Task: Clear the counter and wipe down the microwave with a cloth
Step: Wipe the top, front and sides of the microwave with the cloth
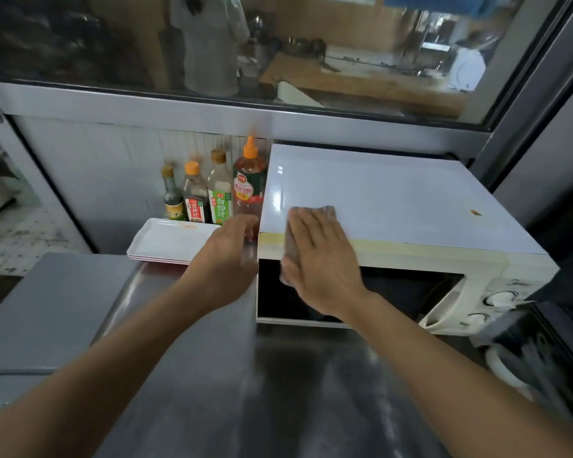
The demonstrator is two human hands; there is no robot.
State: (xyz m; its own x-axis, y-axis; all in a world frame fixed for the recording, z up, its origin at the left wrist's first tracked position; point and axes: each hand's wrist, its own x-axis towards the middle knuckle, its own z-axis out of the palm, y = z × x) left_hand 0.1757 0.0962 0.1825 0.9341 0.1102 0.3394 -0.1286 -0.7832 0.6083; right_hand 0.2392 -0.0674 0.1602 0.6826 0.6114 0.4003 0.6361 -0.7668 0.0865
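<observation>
Beyond the open left hand (227, 259), bottles (219, 193) carry Chinese labels; right hand (321, 256) presses a cloth (328, 211) flat-fingered on the microwave (394, 206).

Both arms reach forward; right grip (318, 256) lies flat with fingers straight, left grip (225, 256) held edge-on, fingers relaxed

glossy white microwave (394, 206), brushed steel counter (278, 391)
</observation>
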